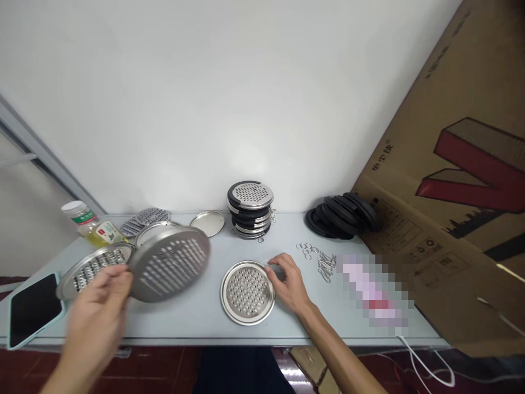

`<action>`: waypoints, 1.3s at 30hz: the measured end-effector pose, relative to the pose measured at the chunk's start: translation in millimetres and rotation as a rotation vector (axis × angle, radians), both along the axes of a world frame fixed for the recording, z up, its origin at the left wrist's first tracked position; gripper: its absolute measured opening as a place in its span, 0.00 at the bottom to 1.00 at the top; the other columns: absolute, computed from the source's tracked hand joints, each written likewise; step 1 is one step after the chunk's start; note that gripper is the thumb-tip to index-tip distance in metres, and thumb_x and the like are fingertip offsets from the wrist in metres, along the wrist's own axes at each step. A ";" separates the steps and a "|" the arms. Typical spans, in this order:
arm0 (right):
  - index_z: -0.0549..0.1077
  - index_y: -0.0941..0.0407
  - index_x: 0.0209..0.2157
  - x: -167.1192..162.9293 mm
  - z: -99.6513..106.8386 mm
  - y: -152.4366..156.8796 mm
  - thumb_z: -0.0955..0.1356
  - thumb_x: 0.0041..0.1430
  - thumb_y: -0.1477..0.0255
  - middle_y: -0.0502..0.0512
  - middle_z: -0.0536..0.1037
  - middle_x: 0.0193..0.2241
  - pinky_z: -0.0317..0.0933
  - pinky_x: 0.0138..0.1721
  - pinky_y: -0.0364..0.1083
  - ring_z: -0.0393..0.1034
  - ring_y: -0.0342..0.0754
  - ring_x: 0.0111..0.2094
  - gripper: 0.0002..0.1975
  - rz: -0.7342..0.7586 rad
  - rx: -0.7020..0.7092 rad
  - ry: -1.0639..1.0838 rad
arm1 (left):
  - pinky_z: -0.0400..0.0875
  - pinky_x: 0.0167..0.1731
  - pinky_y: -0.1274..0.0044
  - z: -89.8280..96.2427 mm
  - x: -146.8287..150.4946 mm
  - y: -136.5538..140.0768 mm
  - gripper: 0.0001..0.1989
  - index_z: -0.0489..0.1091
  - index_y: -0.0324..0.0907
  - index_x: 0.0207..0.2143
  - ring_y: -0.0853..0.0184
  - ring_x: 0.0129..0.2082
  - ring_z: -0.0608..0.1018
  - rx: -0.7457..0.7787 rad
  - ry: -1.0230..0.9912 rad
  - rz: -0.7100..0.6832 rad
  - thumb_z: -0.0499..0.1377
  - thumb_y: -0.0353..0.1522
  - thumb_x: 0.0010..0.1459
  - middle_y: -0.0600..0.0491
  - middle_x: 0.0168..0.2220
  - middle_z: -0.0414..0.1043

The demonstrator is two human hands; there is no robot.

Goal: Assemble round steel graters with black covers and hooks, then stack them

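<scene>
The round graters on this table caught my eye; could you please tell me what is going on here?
The left hand holds a slotted grater by its edge, tilted. The right hand has its fingertips at the rim of a flat-lying grater on the table. Behind that stands a stack of graters, with black pieces piled further right.

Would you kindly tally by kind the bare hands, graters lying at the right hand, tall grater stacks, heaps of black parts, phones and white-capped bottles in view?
Bare hands: 2 (left hand, right hand)
Grater at the right hand: 1
Tall grater stack: 1
Heap of black parts: 1
Phone: 1
White-capped bottle: 1
Total: 7
</scene>
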State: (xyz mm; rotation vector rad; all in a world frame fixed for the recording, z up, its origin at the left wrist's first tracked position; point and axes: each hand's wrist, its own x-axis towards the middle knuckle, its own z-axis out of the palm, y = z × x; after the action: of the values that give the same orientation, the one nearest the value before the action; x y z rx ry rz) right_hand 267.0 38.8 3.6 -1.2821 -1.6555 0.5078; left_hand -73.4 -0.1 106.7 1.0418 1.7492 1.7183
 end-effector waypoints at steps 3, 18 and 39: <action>0.75 0.56 0.33 1.1 9.2 -9.4 0.64 0.65 0.62 0.53 0.75 0.31 0.60 0.40 0.47 0.68 0.50 0.36 0.14 0.050 -0.078 0.153 | 0.75 0.33 0.77 -30.7 57.3 -9.7 0.28 0.72 0.40 0.37 0.64 0.33 0.78 -0.157 -0.483 -0.327 0.73 0.47 0.38 0.51 0.33 0.77; 0.77 0.56 0.39 -7.3 10.5 -27.6 0.65 0.63 0.59 0.46 0.66 0.20 0.53 0.27 0.43 0.60 0.45 0.23 0.16 0.012 -0.350 0.029 | 0.73 0.38 0.73 -88.4 87.5 14.6 0.20 0.73 0.42 0.36 0.63 0.33 0.79 -0.361 0.383 -0.558 0.57 0.50 0.58 0.50 0.33 0.78; 0.72 0.53 0.52 -10.8 0.6 -19.1 0.59 0.69 0.67 0.59 0.73 0.37 0.65 0.37 0.50 0.70 0.55 0.39 0.16 -0.093 -0.129 -0.435 | 0.66 0.37 0.71 -81.2 104.3 36.3 0.22 0.69 0.43 0.50 0.63 0.33 0.77 -0.410 0.751 -0.628 0.48 0.46 0.65 0.47 0.45 0.75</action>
State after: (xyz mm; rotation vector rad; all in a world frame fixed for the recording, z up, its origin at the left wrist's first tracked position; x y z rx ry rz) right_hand 256.2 19.7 4.2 -1.6431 -1.9288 0.2949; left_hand 30.9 36.2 25.5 1.9092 1.7643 0.5725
